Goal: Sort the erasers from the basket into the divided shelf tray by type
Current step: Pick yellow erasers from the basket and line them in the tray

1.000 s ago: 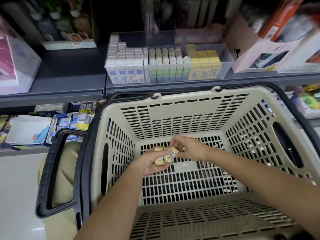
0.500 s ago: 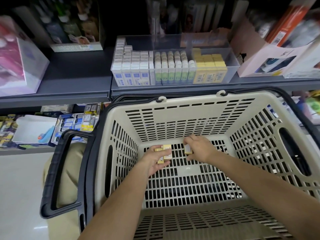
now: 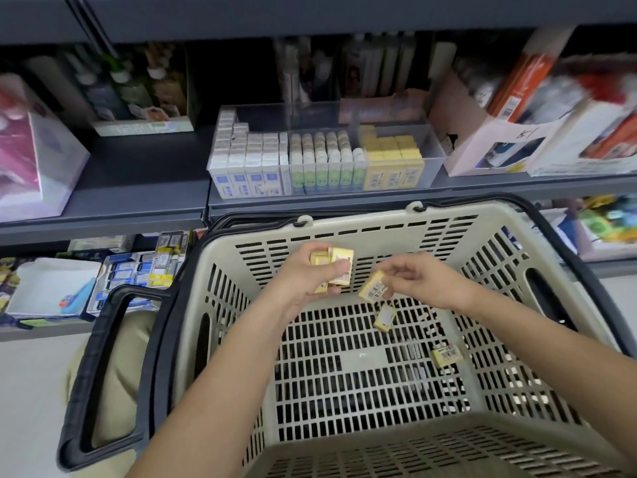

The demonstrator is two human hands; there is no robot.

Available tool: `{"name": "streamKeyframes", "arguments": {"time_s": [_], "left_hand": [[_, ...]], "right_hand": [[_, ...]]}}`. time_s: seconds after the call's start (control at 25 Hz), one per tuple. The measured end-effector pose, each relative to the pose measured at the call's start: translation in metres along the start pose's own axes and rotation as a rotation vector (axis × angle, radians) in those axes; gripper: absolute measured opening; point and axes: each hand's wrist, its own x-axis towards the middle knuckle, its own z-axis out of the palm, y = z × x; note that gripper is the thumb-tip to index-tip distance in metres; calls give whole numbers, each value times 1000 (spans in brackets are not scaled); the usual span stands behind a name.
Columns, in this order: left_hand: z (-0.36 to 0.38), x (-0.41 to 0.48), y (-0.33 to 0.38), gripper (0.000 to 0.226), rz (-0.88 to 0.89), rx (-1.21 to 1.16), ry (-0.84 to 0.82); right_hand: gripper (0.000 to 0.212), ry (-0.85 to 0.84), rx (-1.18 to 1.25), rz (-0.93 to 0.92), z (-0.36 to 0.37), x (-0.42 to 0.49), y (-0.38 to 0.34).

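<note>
My left hand [image 3: 306,281] grips a small stack of yellow erasers [image 3: 336,269] above the beige basket [image 3: 362,232]. To its right, my right hand [image 3: 418,279] pinches one yellow eraser [image 3: 374,288]. Two more yellow erasers lie on the basket floor, one [image 3: 385,317] just below my right hand, another [image 3: 447,355] further right. On the shelf behind stands the clear divided tray [image 3: 435,157], holding white-and-blue erasers [image 3: 250,160] at left, green-labelled erasers [image 3: 327,160] in the middle and yellow erasers [image 3: 393,157] at right.
The basket's black handle [image 3: 100,367] hangs down at the left. A cardboard box [image 3: 489,146] stands right of the tray, a pink and white box [image 3: 34,157] far left. The lower shelf [image 3: 138,274] holds more stationery packs.
Both hands have risen from the basket floor. My left hand still holds its yellow erasers; my right hand now holds one eraser lifted off the floor. The view has tilted up.
</note>
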Motion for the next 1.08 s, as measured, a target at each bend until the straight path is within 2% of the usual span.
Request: {"name": "streamKeyframes", "arguments": {"time_s": [0.12, 0.28, 0.4, 0.56, 0.68, 0.84, 1.0, 1.08], "left_hand": [[6, -12, 29, 33, 187, 45, -53], [11, -5, 74, 33, 430, 129, -21], [11, 14, 98, 34, 502, 169, 36], [13, 33, 98, 34, 509, 198, 42], [10, 41, 94, 35, 496, 208, 18], [7, 47, 95, 35, 498, 163, -31], [4, 48, 93, 34, 516, 141, -82], [3, 48, 93, 34, 524, 141, -88]], "right_hand": [[24, 45, 107, -69, -17, -3, -25], [23, 296, 117, -252, -57, 12, -67], [18, 490, -104, -291, -90, 45, -87], [20, 779, -445, -202, -131, 102, -104], [23, 720, -653, -87, -141, 138, -105], [24, 569, -608, -161, -137, 163, -104], [21, 569, -617, -128, -144, 170, -110], [19, 506, -607, -77, -142, 175, -108]]}}
